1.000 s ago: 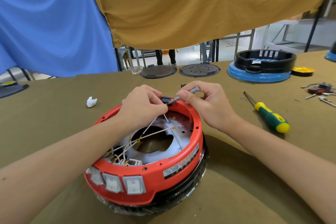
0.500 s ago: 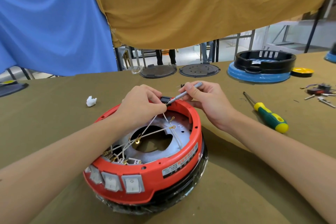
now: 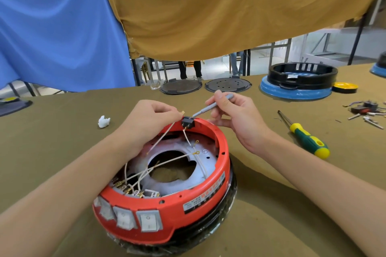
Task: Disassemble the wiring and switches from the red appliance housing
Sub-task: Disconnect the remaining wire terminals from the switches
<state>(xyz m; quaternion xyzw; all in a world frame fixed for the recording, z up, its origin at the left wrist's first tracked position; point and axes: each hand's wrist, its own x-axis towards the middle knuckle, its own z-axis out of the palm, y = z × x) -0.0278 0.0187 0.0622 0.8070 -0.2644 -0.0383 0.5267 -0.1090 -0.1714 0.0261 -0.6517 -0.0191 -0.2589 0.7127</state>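
Head view: the red housing [image 3: 167,204] sits on the olive table [image 3: 52,131]. The left hand [image 3: 150,119] pinches a white wire [image 3: 165,137] above the far rim; the right hand [image 3: 236,117] grips a grey tool [image 3: 211,107], its tip apparently touching the black switch [image 3: 188,122]

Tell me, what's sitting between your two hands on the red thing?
In the head view, a small black connector block sits on the red housing rim between the left hand and right hand.

Screwdriver [image 3: 306,139] right of housing [image 3: 167,210]
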